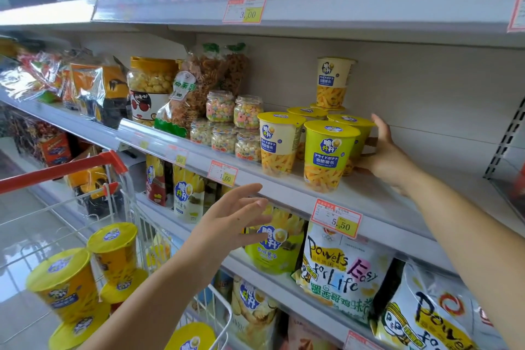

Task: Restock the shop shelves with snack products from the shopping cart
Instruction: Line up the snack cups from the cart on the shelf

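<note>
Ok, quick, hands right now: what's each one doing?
Left hand: open, fingers spread, holding nothing.
Right hand: grip curled round the rear green-lidded cup standing on the shelf.

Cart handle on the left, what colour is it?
The cart handle is red, clearest in the head view.

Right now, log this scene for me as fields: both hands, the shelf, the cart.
left hand: open, empty, in front of the middle shelf edge
right hand: grips the rear potato stick cup
middle shelf: front potato stick cups grouped; stacked cup on top at back
shopping cart: orange cups with yellow lids inside
</note>
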The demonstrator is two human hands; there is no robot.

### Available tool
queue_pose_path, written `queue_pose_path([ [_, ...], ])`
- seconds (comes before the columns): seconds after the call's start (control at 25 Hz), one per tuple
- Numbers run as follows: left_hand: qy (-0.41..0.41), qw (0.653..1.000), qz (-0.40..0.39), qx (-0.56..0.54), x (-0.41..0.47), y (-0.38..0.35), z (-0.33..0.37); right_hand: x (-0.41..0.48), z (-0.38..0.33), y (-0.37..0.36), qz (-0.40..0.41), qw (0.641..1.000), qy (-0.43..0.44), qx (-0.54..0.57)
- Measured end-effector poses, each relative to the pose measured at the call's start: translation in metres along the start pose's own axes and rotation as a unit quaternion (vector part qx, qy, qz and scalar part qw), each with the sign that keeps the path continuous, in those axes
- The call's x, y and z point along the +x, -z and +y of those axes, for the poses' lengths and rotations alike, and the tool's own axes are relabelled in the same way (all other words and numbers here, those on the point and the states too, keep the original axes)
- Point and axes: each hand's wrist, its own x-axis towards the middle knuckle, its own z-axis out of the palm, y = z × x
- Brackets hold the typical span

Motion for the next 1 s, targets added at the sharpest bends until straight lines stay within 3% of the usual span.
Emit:
queue_pose_path([
  [0.08, 0.007, 1.000, 0.013, 0.001, -0.005, 0.008, -0.001, -0.005, -0.005, 0.002, 0.035, 0.998, 0.010, -0.060],
  [0.12, 0.010, 1.000, 0.019, 0.008, -0.009, 0.014, -0.001, -0.012, -0.010, 0.004, 0.112, 0.988, 0.026, -0.104],
  [0.2, 0.016, 0.999, 0.039, 0.035, -0.019, 0.031, 0.000, -0.041, -0.027, 0.001, 0.298, 0.938, 0.150, -0.093],
  [0.24, 0.018, 0.997, 0.058, 0.045, -0.025, 0.043, 0.001, -0.064, -0.036, -0.010, 0.325, 0.915, 0.238, -0.035],
  [0.28, 0.022, 0.995, 0.084, 0.049, -0.030, 0.057, 0.000, -0.090, -0.045, -0.030, 0.297, 0.903, 0.309, 0.017],
  [0.36, 0.032, 0.987, 0.147, 0.061, -0.044, 0.091, -0.007, -0.132, -0.053, -0.083, 0.145, 0.916, 0.371, 0.040],
  [0.44, 0.047, 0.971, 0.212, 0.097, -0.063, 0.129, -0.016, -0.151, -0.052, -0.146, -0.093, 0.936, 0.339, -0.002],
  [0.48, 0.050, 0.963, 0.238, 0.117, -0.074, 0.147, -0.020, -0.154, -0.051, -0.179, -0.208, 0.928, 0.306, -0.047],
  [0.52, 0.044, 0.954, 0.263, 0.134, -0.084, 0.163, -0.024, -0.151, -0.048, -0.213, -0.305, 0.906, 0.275, -0.102],
  [0.6, 0.018, 0.937, 0.313, 0.154, -0.101, 0.194, -0.031, -0.138, -0.045, -0.286, -0.424, 0.853, 0.229, -0.199],
  [0.72, -0.026, 0.916, 0.367, 0.161, -0.122, 0.224, -0.039, -0.133, -0.043, -0.383, -0.502, 0.786, 0.200, -0.301],
  [0.88, -0.049, 0.908, 0.389, 0.145, -0.137, 0.239, -0.052, -0.155, -0.016, -0.462, -0.510, 0.712, 0.187, -0.445],
  [1.0, 0.018, 0.900, 0.382, 0.209, -0.126, 0.252, -0.049, -0.175, 0.006, -0.486, -0.438, 0.746, 0.190, -0.465],
])
